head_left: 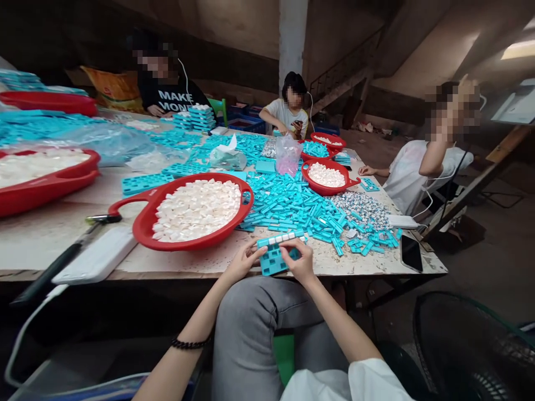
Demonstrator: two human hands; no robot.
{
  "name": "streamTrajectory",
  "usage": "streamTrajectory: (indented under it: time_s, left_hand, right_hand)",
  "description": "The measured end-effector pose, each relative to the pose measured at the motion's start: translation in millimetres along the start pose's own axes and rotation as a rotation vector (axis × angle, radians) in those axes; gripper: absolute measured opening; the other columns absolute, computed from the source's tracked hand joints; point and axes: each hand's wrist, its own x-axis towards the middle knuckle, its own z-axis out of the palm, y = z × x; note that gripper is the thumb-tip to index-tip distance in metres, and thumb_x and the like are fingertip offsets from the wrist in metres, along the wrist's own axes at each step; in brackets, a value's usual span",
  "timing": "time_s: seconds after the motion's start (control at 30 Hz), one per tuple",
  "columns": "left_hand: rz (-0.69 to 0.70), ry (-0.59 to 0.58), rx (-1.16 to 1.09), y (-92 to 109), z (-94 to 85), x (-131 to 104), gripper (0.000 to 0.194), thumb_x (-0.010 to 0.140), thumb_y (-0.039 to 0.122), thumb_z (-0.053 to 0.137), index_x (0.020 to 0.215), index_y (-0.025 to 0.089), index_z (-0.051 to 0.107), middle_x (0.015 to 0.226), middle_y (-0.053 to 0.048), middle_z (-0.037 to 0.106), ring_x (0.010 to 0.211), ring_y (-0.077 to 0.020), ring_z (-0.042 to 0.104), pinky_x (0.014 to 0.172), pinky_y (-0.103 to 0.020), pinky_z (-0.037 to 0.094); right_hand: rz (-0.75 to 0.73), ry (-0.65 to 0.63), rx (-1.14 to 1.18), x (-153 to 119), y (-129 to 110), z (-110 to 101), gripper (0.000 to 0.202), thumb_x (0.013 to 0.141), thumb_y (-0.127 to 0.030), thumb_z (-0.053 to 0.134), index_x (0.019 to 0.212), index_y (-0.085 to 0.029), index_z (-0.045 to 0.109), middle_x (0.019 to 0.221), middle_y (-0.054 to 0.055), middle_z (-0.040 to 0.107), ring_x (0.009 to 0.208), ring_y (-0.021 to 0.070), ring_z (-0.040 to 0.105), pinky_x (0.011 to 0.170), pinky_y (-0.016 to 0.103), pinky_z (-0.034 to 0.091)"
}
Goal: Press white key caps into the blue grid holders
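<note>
A light-blue plastic grid tray [273, 262] with square openings is tilted up at the table's front edge, above my lap. Along its top row sit several small white pieces [281, 238]. My left hand [246, 257] grips the tray's left side, thumb on the front face. At the right side, my right hand [300, 257] is closed on the tray, thumb and fingertips just below the white row. Whether a small piece is also between those fingertips is hidden. Just behind, a red basket [188, 245] is heaped with white pieces [196, 209].
Loose blue plastic parts [288, 203] spread behind the tray, beside small silvery pieces [361, 210]. A phone [411, 253] lies at the right corner. At left are a white power bank [98, 256] and a black-handled hammer [62, 262]. Several people sit around the table.
</note>
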Motion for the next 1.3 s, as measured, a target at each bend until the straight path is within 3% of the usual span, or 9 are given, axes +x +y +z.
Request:
streamTrajectory:
  time_s: [0.1, 0.2, 0.37, 0.47, 0.6, 0.73, 0.87, 1.03, 1.3]
  left_hand:
    - [-0.011, -0.022, 0.024, -1.2, -1.1, 2.1, 0.073, 0.064, 0.067, 0.075, 0.114, 0.017, 0.061, 0.108, -0.013, 0.075, 0.102, -0.0327, 0.071, 0.083, -0.043, 0.061]
    - [-0.025, -0.017, 0.063, -5.2, -1.9, 6.3, 0.073, 0.064, 0.066, 0.076, 0.118, 0.019, 0.064, 0.119, -0.014, 0.072, 0.116, -0.0341, 0.066, 0.093, -0.043, 0.057]
    - [-0.055, -0.007, -0.022, -11.8, -2.2, 9.3, 0.079, 0.064, 0.067, 0.076, 0.127, 0.021, 0.059, 0.131, -0.012, 0.067, 0.121, -0.0319, 0.063, 0.100, -0.043, 0.054]
    - [-0.019, -0.079, -0.053, -9.2, -1.2, 6.9, 0.073, 0.069, 0.066, 0.074, 0.124, 0.022, 0.060, 0.130, -0.010, 0.068, 0.118, -0.0301, 0.065, 0.100, -0.042, 0.054]
    - [0.004, -0.097, -0.039, -1.2, 1.4, 3.8, 0.073, 0.065, 0.066, 0.077, 0.120, 0.020, 0.061, 0.125, -0.011, 0.070, 0.114, -0.0308, 0.067, 0.100, -0.042, 0.054]
    - [0.002, -0.071, -0.029, 0.9, 2.0, 3.6, 0.072, 0.065, 0.067, 0.077, 0.119, 0.021, 0.062, 0.121, -0.010, 0.072, 0.110, -0.0311, 0.069, 0.097, -0.043, 0.055]
    - [0.005, -0.066, 0.000, -3.6, -1.3, 6.9, 0.070, 0.066, 0.068, 0.075, 0.120, 0.023, 0.062, 0.124, -0.010, 0.071, 0.113, -0.0316, 0.067, 0.099, -0.045, 0.055]
    - [0.013, -0.064, 0.075, -11.5, -7.3, 12.7, 0.068, 0.071, 0.066, 0.072, 0.123, 0.025, 0.062, 0.132, -0.010, 0.067, 0.117, -0.0325, 0.065, 0.101, -0.045, 0.054]
    - [-0.013, -0.005, 0.084, -11.3, -7.6, 12.8, 0.071, 0.067, 0.069, 0.074, 0.122, 0.026, 0.064, 0.125, -0.009, 0.071, 0.120, -0.0337, 0.064, 0.100, -0.045, 0.054]
  right_hand:
    - [0.102, 0.108, -0.133, -0.5, 13.1, -53.7, 0.023, 0.092, -0.036, 0.056, 0.092, -0.020, 0.073, 0.083, 0.005, 0.073, 0.071, 0.0189, 0.065, 0.070, 0.031, 0.053]
    - [0.338, 0.161, -0.420, 7.5, 40.9, -133.0, 0.036, 0.097, -0.039, 0.045, 0.100, -0.018, 0.074, 0.088, 0.007, 0.074, 0.076, 0.0216, 0.066, 0.071, 0.032, 0.051]
    - [0.444, -0.223, -0.837, 23.4, 79.6, -229.3, 0.032, 0.089, -0.026, 0.048, 0.108, -0.020, 0.073, 0.110, 0.008, 0.071, 0.094, 0.0240, 0.063, 0.087, 0.034, 0.047]
    - [0.456, -0.405, -0.893, 31.9, 87.9, -244.5, 0.033, 0.088, -0.021, 0.049, 0.110, -0.020, 0.073, 0.114, 0.007, 0.069, 0.105, 0.0246, 0.060, 0.091, 0.033, 0.045]
    - [0.469, -0.445, -0.903, 40.0, 86.7, -247.6, 0.029, 0.085, -0.022, 0.054, 0.108, -0.020, 0.073, 0.114, 0.007, 0.069, 0.105, 0.0254, 0.060, 0.090, 0.031, 0.045]
    - [0.500, -0.009, -1.081, 22.5, 77.2, -265.4, 0.036, 0.087, -0.025, 0.053, 0.119, -0.020, 0.068, 0.124, 0.009, 0.064, 0.114, 0.0284, 0.055, 0.098, 0.036, 0.041]
    - [0.829, 0.485, -1.339, -8.9, 70.0, -299.9, 0.071, 0.080, -0.040, 0.069, 0.143, -0.017, 0.048, 0.139, 0.021, 0.052, 0.126, 0.0413, 0.044, 0.102, 0.052, 0.034]
    - [1.053, 0.407, -1.275, -23.2, 74.3, -332.5, 0.104, 0.078, -0.057, 0.072, 0.154, -0.007, 0.022, 0.128, 0.029, 0.060, 0.127, 0.0427, 0.047, 0.103, 0.056, 0.031]
    - [1.005, 0.499, -1.298, -24.3, 88.7, -330.9, 0.117, 0.072, -0.058, 0.076, 0.152, 0.005, 0.018, 0.121, 0.033, 0.063, 0.122, 0.0433, 0.052, 0.101, 0.050, 0.033]
